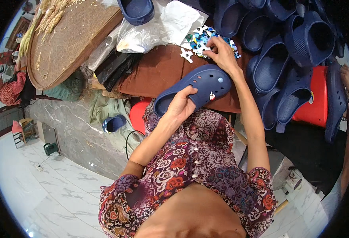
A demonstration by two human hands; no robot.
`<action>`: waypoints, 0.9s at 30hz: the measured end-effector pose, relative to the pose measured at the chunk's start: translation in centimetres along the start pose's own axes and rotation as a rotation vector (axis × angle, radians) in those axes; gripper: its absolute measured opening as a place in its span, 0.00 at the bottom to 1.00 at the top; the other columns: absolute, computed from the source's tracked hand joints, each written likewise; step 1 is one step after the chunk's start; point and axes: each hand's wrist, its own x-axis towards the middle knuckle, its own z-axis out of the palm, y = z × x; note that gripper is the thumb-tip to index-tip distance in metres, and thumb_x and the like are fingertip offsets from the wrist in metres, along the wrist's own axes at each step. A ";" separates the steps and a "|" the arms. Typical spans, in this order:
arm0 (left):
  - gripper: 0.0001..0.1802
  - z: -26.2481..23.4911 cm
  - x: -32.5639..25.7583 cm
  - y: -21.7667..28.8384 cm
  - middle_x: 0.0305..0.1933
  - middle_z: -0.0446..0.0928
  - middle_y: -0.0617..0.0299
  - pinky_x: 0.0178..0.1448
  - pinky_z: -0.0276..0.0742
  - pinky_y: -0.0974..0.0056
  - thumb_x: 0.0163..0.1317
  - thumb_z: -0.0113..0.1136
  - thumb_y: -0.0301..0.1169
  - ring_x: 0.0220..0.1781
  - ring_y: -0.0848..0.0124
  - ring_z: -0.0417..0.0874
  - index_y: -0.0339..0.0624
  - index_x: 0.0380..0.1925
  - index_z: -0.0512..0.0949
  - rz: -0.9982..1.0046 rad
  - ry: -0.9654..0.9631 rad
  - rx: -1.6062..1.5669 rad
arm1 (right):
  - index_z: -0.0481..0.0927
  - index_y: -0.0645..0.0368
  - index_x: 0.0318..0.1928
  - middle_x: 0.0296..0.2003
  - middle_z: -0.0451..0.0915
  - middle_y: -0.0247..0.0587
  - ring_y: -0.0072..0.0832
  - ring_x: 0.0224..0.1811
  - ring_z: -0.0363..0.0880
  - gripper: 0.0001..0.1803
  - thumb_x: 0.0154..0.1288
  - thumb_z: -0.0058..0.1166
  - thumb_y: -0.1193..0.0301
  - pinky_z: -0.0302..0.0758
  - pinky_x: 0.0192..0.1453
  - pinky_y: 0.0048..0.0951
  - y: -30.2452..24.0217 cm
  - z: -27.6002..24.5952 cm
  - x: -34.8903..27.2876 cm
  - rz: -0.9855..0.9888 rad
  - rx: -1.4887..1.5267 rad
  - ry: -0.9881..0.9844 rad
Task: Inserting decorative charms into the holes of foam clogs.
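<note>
A navy foam clog (211,77) with round holes lies tilted across my lap at the edge of the brown cloth. My left hand (181,104) grips it at the side, thumb on top. A pale blue charm (220,80) and a small red-and-white charm (212,96) sit in its upper. Beyond the toe, my right hand (222,55) is at a heap of shoe charms (200,39) in blue, white, black and green. Its thumb and forefinger curl in at a white charm; whether they hold it is hard to make out. Another white charm (186,55) lies apart, left of the heap.
Many navy clogs (271,65) are piled at the right, beside a red surface (317,97). Clear plastic and white paper (162,25) lie behind the brown cloth (154,73), with one clog (137,11) above. A round woven tray (69,43) stands at the far left.
</note>
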 end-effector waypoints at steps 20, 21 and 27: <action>0.25 1.0 0.0 -0.1 0.56 0.76 0.49 0.60 0.82 0.53 0.72 0.49 0.41 0.55 0.60 0.83 0.34 0.60 0.65 -0.062 0.150 0.096 | 0.82 0.60 0.38 0.41 0.79 0.40 0.37 0.47 0.79 0.10 0.54 0.56 0.83 0.75 0.53 0.34 -6.2 -3.4 -7.3 -0.253 0.216 -0.152; 0.24 1.2 0.0 -0.1 0.55 0.77 0.50 0.59 0.83 0.54 0.72 0.50 0.40 0.54 0.61 0.83 0.34 0.60 0.66 -0.068 0.150 0.101 | 0.82 0.61 0.37 0.41 0.79 0.41 0.38 0.47 0.79 0.09 0.55 0.56 0.82 0.75 0.53 0.36 -6.4 -3.6 -7.5 -0.269 0.189 -0.142; 0.20 1.0 -0.3 -0.2 0.53 0.78 0.52 0.56 0.84 0.56 0.70 0.55 0.33 0.51 0.63 0.84 0.33 0.56 0.69 -0.035 0.150 0.166 | 0.80 0.62 0.39 0.41 0.79 0.42 0.40 0.46 0.78 0.09 0.55 0.58 0.78 0.73 0.55 0.37 -8.1 -4.6 -7.7 -0.291 0.200 -0.169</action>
